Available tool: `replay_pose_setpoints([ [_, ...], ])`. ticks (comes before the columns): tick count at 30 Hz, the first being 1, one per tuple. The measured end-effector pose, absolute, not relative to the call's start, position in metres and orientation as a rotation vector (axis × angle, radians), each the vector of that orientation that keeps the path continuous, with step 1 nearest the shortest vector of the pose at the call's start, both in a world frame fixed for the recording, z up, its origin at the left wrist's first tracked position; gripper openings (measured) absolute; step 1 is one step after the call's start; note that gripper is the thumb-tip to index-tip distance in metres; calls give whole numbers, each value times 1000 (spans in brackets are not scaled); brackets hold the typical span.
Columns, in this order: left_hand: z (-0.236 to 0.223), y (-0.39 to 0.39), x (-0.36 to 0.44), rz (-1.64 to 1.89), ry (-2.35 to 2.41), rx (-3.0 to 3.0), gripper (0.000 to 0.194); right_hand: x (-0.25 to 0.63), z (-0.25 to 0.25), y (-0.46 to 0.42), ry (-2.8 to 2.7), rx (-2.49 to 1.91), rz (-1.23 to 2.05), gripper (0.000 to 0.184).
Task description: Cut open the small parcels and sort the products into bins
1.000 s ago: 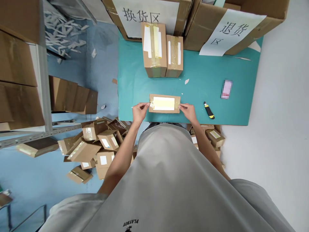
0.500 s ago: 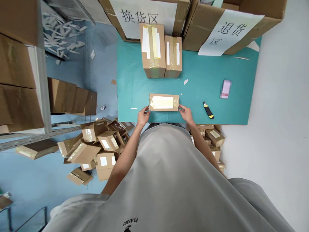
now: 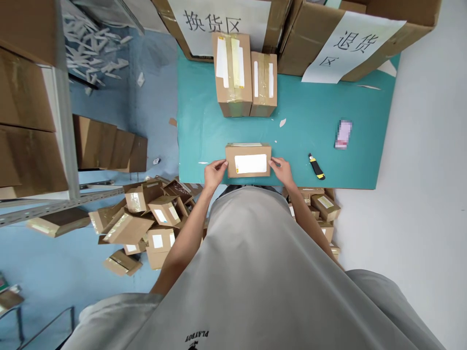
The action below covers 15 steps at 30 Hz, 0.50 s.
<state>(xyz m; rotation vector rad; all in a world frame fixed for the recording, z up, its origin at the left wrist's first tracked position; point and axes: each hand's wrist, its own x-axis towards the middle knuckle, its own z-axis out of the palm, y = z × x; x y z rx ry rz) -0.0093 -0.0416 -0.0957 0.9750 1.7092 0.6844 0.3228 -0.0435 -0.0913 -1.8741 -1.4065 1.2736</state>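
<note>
A small cardboard box [image 3: 230, 167] with a white label is held at the front edge of the green table, its broad labelled side turned towards me. My left hand [image 3: 216, 172] grips its left end with the fingertips. At the opposite end, my right hand [image 3: 280, 170] pinches the box between thumb and fingers. To the right of that hand lies a black and yellow utility knife [image 3: 316, 166]. Two taped cardboard boxes, a larger one [image 3: 233, 75] and a smaller one [image 3: 263, 85], stand side by side farther back.
Two big cartons, the left one [image 3: 219, 29] and the right one [image 3: 328, 43], carry paper signs along the table's [image 3: 302, 116] far edge. A blurred pink item [image 3: 343, 134] lies at right. Several discarded boxes [image 3: 146, 218] cover the floor at left, near a loaded shelf [image 3: 62, 121].
The small box has been tipped between my hands, so a different side with a white label faces me. Its earlier top label is now foreshortened at the far edge.
</note>
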Motion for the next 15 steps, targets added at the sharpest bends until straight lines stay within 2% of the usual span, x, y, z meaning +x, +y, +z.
replay_pose_setpoints([
  [6, -95, -34, -3, 556, 1804, 933, 31, 311, -106, -38, -1480, -2067, 1365, 29],
  [10, -84, -36, 5, 543, 1826, 942, 31, 313, -115, -49, -1425, -2094, 1305, 35],
  [15, -45, -43, 22, 575, 1634, 1029, 29, 338, -128, -61, -1206, -2096, 1279, 45],
])
